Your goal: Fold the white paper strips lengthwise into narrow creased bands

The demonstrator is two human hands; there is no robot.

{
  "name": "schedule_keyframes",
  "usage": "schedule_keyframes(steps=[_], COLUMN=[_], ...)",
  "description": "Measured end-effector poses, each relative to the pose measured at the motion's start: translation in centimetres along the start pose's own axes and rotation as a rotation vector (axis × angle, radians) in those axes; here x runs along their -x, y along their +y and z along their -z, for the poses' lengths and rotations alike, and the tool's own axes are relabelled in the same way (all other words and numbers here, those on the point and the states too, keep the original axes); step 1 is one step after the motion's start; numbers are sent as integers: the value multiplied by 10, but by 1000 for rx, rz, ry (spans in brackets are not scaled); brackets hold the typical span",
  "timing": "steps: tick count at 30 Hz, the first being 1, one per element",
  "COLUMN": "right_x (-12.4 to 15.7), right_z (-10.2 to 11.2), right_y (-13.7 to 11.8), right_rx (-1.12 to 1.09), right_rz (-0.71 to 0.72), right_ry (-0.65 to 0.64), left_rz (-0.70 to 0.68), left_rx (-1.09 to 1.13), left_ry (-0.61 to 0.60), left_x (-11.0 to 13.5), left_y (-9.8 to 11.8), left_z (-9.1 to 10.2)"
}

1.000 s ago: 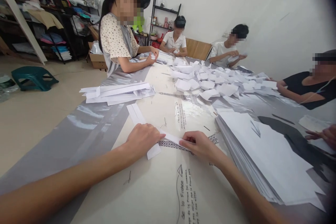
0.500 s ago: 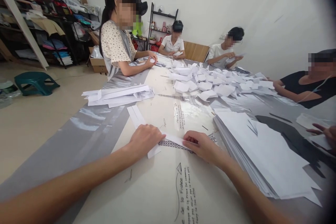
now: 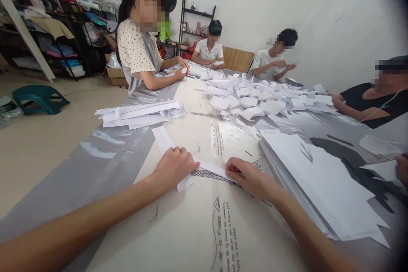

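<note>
A long folded strip of white paper (image 3: 165,142) lies on the table in front of me, running from the far left toward the near middle. My left hand (image 3: 174,168) lies curled over the strip's middle and presses it down. My right hand (image 3: 247,176) presses its fingertips on the strip's near right end, fingers bent and together. The strip's short end sticks out below my left hand.
A thick stack of white sheets (image 3: 321,182) lies right of my hands. Folded strips (image 3: 140,114) are piled at the left, and a heap of folded papers (image 3: 264,97) fills the table's middle. Several other people sit around the table. A green stool (image 3: 38,97) stands on the floor at left.
My right hand has slid slightly to the right along the strip. The view has shifted a little; my left hand stays on the strip.
</note>
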State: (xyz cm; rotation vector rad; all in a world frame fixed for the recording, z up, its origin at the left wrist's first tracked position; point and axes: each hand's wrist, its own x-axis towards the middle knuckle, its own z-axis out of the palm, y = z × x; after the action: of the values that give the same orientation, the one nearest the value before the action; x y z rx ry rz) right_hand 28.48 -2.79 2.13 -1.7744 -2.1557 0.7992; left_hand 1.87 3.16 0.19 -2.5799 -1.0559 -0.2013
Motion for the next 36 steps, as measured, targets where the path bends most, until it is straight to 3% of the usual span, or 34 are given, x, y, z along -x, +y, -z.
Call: schedule_keyframes(steps=[2, 7, 10, 15, 30, 36], right_x=[0, 1, 0, -1, -1, 3], right_z=[0, 1, 2, 2, 3, 3], right_y=[-1, -3, -4, -2, -10, 4], right_rx=[-19, -57, -50, -30, -23, -27], right_rz=[-7, -18, -22, -40, -75, -50], right_ry=[5, 21, 27, 28, 23, 12], left_rz=[-70, -412, -473, -494, -482, -482], left_rx=[-17, 80, 98, 22, -40, -21], left_ry=[39, 149, 157, 61, 17, -1], left_x=[-2, -6, -5, 0, 1, 2], left_y=[0, 1, 0, 1, 10, 7], left_z=[2, -4, -7, 0, 6, 9])
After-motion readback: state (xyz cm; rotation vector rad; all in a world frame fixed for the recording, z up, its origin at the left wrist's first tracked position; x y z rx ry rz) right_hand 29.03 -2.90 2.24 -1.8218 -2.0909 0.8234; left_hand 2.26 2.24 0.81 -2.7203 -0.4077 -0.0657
